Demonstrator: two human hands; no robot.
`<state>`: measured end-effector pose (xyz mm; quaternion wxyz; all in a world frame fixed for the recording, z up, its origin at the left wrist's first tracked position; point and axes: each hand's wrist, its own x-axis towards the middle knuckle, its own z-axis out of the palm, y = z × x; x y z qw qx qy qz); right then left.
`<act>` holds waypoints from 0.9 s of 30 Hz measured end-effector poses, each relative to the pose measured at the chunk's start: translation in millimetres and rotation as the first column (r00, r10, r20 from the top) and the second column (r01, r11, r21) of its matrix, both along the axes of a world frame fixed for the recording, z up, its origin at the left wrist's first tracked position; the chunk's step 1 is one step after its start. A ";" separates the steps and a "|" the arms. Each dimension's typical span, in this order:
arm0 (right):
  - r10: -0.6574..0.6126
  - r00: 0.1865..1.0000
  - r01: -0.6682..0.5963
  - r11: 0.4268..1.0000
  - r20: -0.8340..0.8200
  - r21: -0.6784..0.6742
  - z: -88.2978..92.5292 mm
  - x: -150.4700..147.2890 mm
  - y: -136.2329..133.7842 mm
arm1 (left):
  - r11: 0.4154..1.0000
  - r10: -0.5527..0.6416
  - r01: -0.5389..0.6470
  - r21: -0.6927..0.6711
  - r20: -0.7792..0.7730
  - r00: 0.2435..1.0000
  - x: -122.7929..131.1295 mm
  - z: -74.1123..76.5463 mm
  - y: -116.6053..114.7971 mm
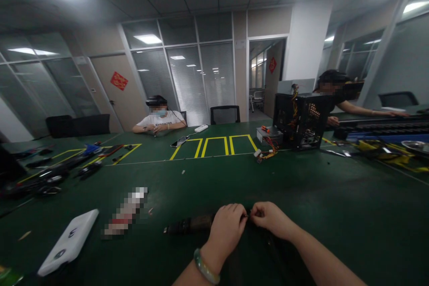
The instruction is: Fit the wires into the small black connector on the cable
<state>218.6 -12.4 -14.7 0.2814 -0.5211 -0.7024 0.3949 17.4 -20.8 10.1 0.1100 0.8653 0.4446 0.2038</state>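
A dark, slim tool (187, 227), by its shape an electric screwdriver, lies sideways on the green tabletop with its narrow metal-tipped end to the left. My left hand (228, 223), with a jade-coloured bangle at the wrist, is closed over its right end. Close beside it, my right hand (268, 219) is closed in a pinch. The fingertips of both hands nearly meet at the tool's tail end. Whatever small part is between them is hidden or too small to name. Something dark, perhaps a cord, trails below my right hand.
A white power bank-like case (70, 241) and a pixelated strip (127, 212) lie to the left. Tools and cables clutter the far left. Ahead stand a black computer case (300, 120) and a power supply (270, 136). Two people sit across the green table (208, 183).
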 end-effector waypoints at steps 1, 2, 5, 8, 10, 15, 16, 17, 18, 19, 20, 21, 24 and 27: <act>0.004 1.000 -0.004 1.000 0.009 -0.009 1.7 -0.5 0.7 | 1.000 0.001 -0.001 -0.004 0.004 1.000 -0.1 -0.2 0.5; 0.008 1.000 -0.007 1.000 0.019 -0.020 3.6 -1.0 1.4 | 1.000 0.004 -0.003 -0.004 0.009 1.000 -0.3 -0.6 0.8; 0.023 0.999 -0.019 0.995 0.043 -0.093 8.4 -2.1 3.8 | 1.000 0.014 -0.014 0.000 0.024 1.000 -0.4 -1.6 0.7; 0.038 0.998 -0.030 0.989 0.056 -0.145 9.4 -2.3 4.8 | 1.000 0.018 -0.018 0.000 0.045 0.999 -0.5 -1.8 -1.0; 0.043 0.997 -0.034 0.990 0.059 -0.140 8.3 -2.3 3.8 | 1.000 0.019 -0.019 -0.003 0.066 0.998 -0.8 -1.5 -2.4; 0.029 0.999 -0.029 0.999 -0.020 -0.041 6.6 -1.4 -2.0 | 0.999 0.033 -0.031 -0.026 0.094 0.995 -1.2 -0.8 -4.0; 0.031 0.999 -0.032 0.999 -0.036 -0.025 6.7 -1.1 -2.8 | 0.999 0.036 -0.033 -0.028 0.096 0.995 -1.2 -0.7 -3.9; 0.036 0.998 -0.037 0.999 -0.046 -0.017 6.6 -0.9 -3.3 | 0.999 0.036 -0.034 -0.027 0.097 0.995 -1.1 -0.5 -3.8; 0.039 0.998 -0.040 0.999 -0.051 -0.014 6.3 -0.8 -3.6 | 0.999 0.038 -0.036 -0.024 0.097 0.995 -1.0 -0.3 -3.7; 0.041 0.998 -0.042 0.999 -0.051 -0.011 5.7 -0.8 -3.5 | 0.999 0.038 -0.037 -0.019 0.097 0.995 -0.8 -0.2 -3.6; 0.041 0.998 -0.041 0.999 -0.047 -0.007 4.9 -0.9 -3.3 | 0.999 0.037 -0.036 -0.016 0.096 0.995 -0.6 -0.1 -3.5; 0.040 0.998 -0.040 0.999 -0.038 -0.006 4.1 -1.1 -3.1 | 0.999 0.035 -0.034 -0.013 0.094 0.995 -0.5 0.1 -3.4; 0.035 0.999 -0.035 0.999 0.001 -0.008 3.3 -1.9 -3.1 | 1.000 0.028 -0.028 -0.001 0.083 0.996 -0.1 1.2 -3.4; 0.045 0.998 -0.044 0.999 0.034 -0.019 6.8 -2.2 -4.1 | 1.000 0.015 -0.016 0.013 0.062 0.998 -0.2 3.8 -3.6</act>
